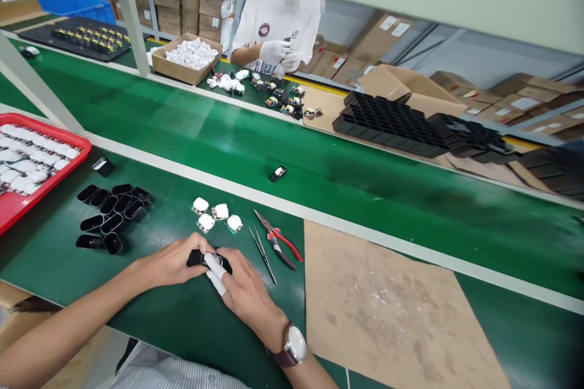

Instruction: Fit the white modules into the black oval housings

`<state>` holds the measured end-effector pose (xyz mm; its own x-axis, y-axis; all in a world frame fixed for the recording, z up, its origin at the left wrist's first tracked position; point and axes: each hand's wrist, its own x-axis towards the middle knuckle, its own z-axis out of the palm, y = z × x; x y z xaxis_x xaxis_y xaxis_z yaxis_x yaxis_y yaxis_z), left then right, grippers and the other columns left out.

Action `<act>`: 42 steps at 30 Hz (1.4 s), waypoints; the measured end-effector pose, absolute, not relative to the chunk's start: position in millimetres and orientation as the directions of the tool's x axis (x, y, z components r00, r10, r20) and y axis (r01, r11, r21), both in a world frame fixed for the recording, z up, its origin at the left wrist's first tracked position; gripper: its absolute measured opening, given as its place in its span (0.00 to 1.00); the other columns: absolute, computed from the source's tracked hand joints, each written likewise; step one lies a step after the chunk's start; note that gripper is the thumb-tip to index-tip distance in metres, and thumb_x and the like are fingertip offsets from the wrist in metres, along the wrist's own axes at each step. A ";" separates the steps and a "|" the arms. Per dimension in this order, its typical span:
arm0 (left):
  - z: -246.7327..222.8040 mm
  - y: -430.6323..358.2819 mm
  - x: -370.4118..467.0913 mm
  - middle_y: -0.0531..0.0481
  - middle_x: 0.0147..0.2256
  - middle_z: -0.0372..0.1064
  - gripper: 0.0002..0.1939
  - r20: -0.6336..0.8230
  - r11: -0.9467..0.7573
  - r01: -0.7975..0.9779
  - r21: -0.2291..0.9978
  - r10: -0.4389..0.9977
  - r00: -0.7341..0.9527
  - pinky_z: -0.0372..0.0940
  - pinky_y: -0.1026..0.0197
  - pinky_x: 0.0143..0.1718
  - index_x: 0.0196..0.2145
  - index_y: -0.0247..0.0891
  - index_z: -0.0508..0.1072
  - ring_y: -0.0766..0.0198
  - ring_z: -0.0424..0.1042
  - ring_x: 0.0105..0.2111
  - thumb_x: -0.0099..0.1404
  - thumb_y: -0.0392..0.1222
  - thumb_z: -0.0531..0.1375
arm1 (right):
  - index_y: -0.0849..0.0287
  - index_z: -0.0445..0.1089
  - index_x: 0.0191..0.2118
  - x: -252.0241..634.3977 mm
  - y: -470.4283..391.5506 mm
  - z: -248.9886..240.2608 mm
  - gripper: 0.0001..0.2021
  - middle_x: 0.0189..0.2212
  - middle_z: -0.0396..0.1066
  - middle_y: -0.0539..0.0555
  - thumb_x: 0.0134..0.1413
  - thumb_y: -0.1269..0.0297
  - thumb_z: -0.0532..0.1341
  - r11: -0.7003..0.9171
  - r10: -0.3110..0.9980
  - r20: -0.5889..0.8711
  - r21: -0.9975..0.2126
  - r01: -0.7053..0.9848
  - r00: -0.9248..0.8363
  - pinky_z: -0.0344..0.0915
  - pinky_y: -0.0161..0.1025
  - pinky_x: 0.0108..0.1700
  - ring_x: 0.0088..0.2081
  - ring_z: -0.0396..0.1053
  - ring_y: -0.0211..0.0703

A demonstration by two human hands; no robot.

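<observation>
Near the front edge of the green table, my left hand [177, 261] grips the left end of a black casing [196, 258]. My right hand [241, 285], with white covers on two fingers, closes on the casing's other side; those fingers partly hide it. Several small white-topped parts [219, 212] lie just beyond my hands. Tweezers [263, 254] and red-handled pliers [278, 240] rest to the right. Off to the left stand several open black casings [112, 223], with one more casing [103, 166] behind them.
A red tray [84, 149] of white-topped parts sits at the left. Brown cardboard [383, 310] covers the table at right. One black casing [278, 173] lies on the green belt [219, 146]. Across it, a person in white gloves [280, 55] works beside a box [182, 73] and black trays [387, 127].
</observation>
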<state>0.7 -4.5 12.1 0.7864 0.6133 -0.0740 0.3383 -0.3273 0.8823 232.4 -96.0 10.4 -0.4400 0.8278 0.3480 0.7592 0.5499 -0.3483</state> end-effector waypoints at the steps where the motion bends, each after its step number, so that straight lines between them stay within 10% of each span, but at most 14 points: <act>1: 11.7 -3.9 0.6 0.47 0.55 0.76 0.12 -0.076 -0.322 0.333 0.886 0.606 0.791 0.71 0.52 0.52 0.48 0.45 0.62 0.56 0.77 0.53 0.73 0.41 0.62 | 0.57 0.71 0.60 233.5 -95.7 9.7 0.18 0.55 0.70 0.64 0.69 0.73 0.57 0.561 0.820 0.346 -0.334 0.757 -0.456 0.78 0.53 0.51 0.52 0.71 0.56; 16: -5.3 -12.9 -0.4 0.47 0.56 0.76 0.13 0.048 -0.384 0.266 0.884 0.642 0.765 0.75 0.52 0.53 0.51 0.46 0.62 0.56 0.78 0.55 0.76 0.44 0.63 | 0.54 0.67 0.65 243.9 -99.1 8.4 0.18 0.54 0.73 0.60 0.73 0.68 0.58 0.465 0.885 0.296 -0.592 0.658 -0.358 0.79 0.50 0.53 0.52 0.76 0.50; 22: -6.9 -13.7 0.2 0.40 0.57 0.74 0.09 0.435 -0.746 0.093 0.659 0.480 0.762 0.74 0.53 0.56 0.52 0.41 0.74 0.55 0.78 0.53 0.76 0.33 0.61 | 0.50 0.65 0.67 247.0 -98.2 9.8 0.21 0.55 0.75 0.58 0.72 0.65 0.61 0.392 0.918 0.271 -0.735 0.553 -0.290 0.78 0.47 0.55 0.53 0.77 0.48; 27: -3.8 -13.1 2.8 0.39 0.55 0.75 0.09 0.487 -0.752 0.047 0.657 0.471 0.735 0.76 0.54 0.53 0.48 0.39 0.77 0.55 0.78 0.51 0.73 0.30 0.63 | 0.49 0.64 0.68 249.5 -102.4 8.8 0.23 0.57 0.75 0.58 0.72 0.63 0.62 0.335 0.941 0.250 -0.775 0.536 -0.226 0.76 0.47 0.59 0.55 0.77 0.48; 31: 3.9 -11.9 10.6 0.42 0.50 0.80 0.04 0.424 -0.601 0.029 0.799 0.596 0.682 0.77 0.55 0.46 0.40 0.40 0.80 0.56 0.81 0.45 0.71 0.33 0.66 | 0.50 0.63 0.69 250.5 -100.6 12.5 0.22 0.56 0.75 0.58 0.73 0.64 0.60 0.316 0.948 0.238 -0.778 0.544 -0.210 0.76 0.47 0.58 0.55 0.77 0.48; 34: 14.8 -7.5 14.4 0.43 0.41 0.82 0.08 0.118 -0.130 -0.012 0.991 0.858 0.500 0.79 0.57 0.38 0.33 0.38 0.79 0.58 0.82 0.37 0.66 0.43 0.72 | 0.51 0.66 0.66 253.8 -98.7 14.8 0.19 0.54 0.76 0.57 0.74 0.64 0.58 0.323 0.946 0.269 -0.780 0.536 -0.178 0.77 0.45 0.56 0.52 0.77 0.46; 37: 29.4 -0.8 13.4 0.45 0.32 0.81 0.17 -0.232 0.319 -0.186 0.929 0.895 0.380 0.78 0.59 0.33 0.30 0.35 0.78 0.60 0.81 0.29 0.59 0.49 0.77 | 0.52 0.69 0.63 258.4 -99.6 14.6 0.16 0.54 0.76 0.57 0.74 0.64 0.58 0.353 0.934 0.317 -0.753 0.555 -0.164 0.78 0.44 0.54 0.52 0.78 0.46; 42: 49.4 31.7 13.4 0.41 0.36 0.82 0.20 -0.133 0.135 0.019 0.991 0.934 0.332 0.79 0.54 0.36 0.29 0.35 0.77 0.56 0.82 0.33 0.57 0.55 0.75 | 0.54 0.73 0.59 263.5 -103.4 8.3 0.13 0.53 0.77 0.57 0.73 0.65 0.58 0.389 0.919 0.337 -0.683 0.618 -0.206 0.78 0.44 0.54 0.52 0.79 0.46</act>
